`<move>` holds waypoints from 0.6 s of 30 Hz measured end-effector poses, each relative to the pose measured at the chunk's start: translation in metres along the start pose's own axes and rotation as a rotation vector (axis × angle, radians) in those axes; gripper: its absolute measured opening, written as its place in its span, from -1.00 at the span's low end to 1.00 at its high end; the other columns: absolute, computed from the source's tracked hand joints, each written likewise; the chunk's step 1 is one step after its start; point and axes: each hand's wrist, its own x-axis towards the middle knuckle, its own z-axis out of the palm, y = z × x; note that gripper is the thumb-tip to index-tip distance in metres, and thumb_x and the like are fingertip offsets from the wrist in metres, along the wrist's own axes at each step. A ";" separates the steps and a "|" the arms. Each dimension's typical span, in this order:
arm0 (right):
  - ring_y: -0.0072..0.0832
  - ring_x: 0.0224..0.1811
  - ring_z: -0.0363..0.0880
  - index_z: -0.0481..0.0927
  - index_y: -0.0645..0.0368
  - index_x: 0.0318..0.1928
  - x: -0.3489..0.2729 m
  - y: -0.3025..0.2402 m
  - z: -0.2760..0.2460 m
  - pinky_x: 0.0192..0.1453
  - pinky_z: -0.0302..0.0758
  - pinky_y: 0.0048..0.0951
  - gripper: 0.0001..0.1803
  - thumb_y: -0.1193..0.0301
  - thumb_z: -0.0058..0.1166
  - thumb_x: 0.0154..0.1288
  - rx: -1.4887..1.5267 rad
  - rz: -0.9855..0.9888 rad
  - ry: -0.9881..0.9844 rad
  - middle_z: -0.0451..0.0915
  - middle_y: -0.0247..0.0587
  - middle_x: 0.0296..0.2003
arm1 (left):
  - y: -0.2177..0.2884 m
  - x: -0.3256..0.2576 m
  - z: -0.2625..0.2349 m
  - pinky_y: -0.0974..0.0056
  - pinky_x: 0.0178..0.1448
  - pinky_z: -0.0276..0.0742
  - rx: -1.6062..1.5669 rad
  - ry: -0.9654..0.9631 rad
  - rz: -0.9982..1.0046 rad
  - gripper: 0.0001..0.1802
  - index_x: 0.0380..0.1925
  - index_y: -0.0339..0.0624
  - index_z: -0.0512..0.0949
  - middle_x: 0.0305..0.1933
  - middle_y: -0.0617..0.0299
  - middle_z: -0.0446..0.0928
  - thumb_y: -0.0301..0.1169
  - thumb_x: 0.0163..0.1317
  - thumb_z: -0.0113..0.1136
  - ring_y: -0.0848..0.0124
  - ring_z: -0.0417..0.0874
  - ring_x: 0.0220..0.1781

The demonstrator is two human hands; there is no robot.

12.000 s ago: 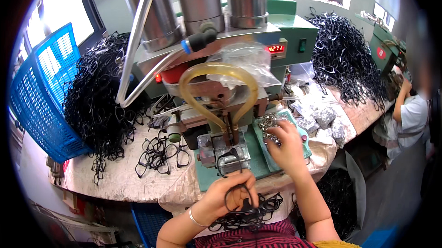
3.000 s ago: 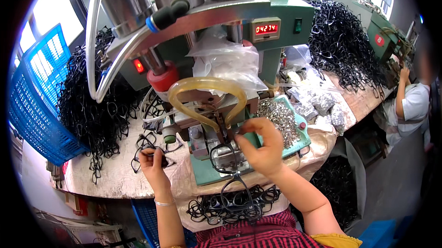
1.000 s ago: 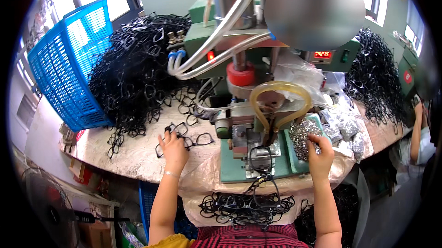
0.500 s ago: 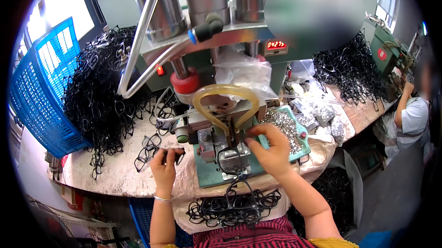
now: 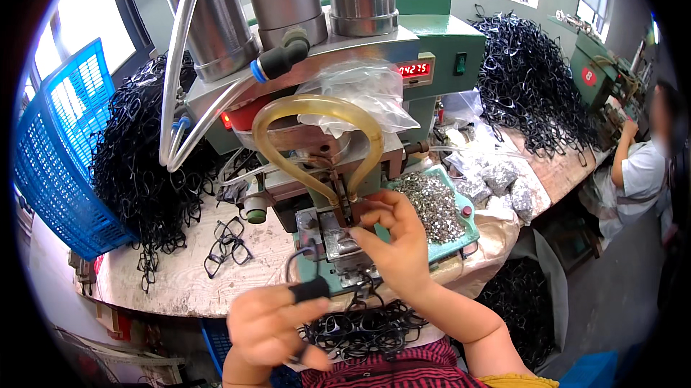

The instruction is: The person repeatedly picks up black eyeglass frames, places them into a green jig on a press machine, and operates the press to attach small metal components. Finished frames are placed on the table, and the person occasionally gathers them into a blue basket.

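My left hand (image 5: 270, 327), blurred by motion, is low in front of the machine, with a black cover (image 5: 311, 289) around a finger. Just above that finger rises a dark eyeglass frame (image 5: 289, 267), which the hand seems to hold; the grip itself is smeared. My right hand (image 5: 392, 244) is at the press machine's (image 5: 349, 215) narrow head, thumb and fingers bent together. Whatever small thing it pinches is hidden. A looped yellowish tube (image 5: 374, 136) runs down to that head. Several black eyeglass frames (image 5: 360, 327) are heaped in front of me.
A green tray (image 5: 471, 233) of small metal parts stands right of the machine. Large heaps of black frames lie left (image 5: 144, 150) and right (image 5: 533, 86). A blue basket (image 5: 57, 165) leans at far left. A person (image 5: 640, 165) works at far right.
My left hand has come in from the left, nearer to me. The eyeglass frame has moved left from the machine. My right hand stays by the machine's head. The view has shifted.
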 end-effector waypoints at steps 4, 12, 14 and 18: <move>-0.45 0.08 0.60 0.41 0.31 0.22 -0.009 -0.023 -0.017 0.22 0.45 -0.41 -0.47 0.59 0.17 0.20 -0.234 -0.070 -0.186 0.61 -0.13 0.00 | 0.001 0.019 0.033 0.21 -0.13 0.72 -0.055 -0.198 0.149 -0.48 -0.64 -0.05 0.32 -0.20 0.18 0.69 -0.02 0.04 0.46 0.29 0.67 -0.26; 0.08 0.32 0.39 0.74 0.08 -0.24 0.008 0.074 -0.136 0.38 0.32 -0.05 -0.79 0.40 0.34 0.06 -1.184 -0.315 0.172 0.54 0.19 0.11 | -0.003 0.019 0.065 0.26 -0.23 0.70 0.012 -0.154 0.211 -0.45 -0.57 -0.06 0.33 -0.27 0.21 0.69 0.02 -0.02 0.49 0.29 0.66 -0.31; 0.04 0.27 0.43 0.72 0.08 -0.30 0.011 0.074 -0.128 0.28 0.41 -0.05 -0.85 0.42 0.32 0.06 -1.157 -0.375 0.204 0.58 0.09 0.05 | -0.005 0.021 0.066 0.26 -0.24 0.70 0.017 -0.148 0.214 -0.45 -0.57 -0.06 0.34 -0.27 0.21 0.69 0.02 -0.03 0.49 0.30 0.66 -0.31; -0.01 0.20 0.48 0.66 0.07 -0.36 0.037 0.075 -0.098 0.09 0.52 -0.05 -0.91 0.43 0.27 0.07 -1.175 -0.462 0.119 0.59 -0.03 -0.01 | -0.002 0.018 0.068 0.25 -0.23 0.70 0.023 -0.142 0.189 -0.46 -0.55 -0.09 0.37 -0.27 0.21 0.70 0.03 -0.01 0.49 0.31 0.65 -0.32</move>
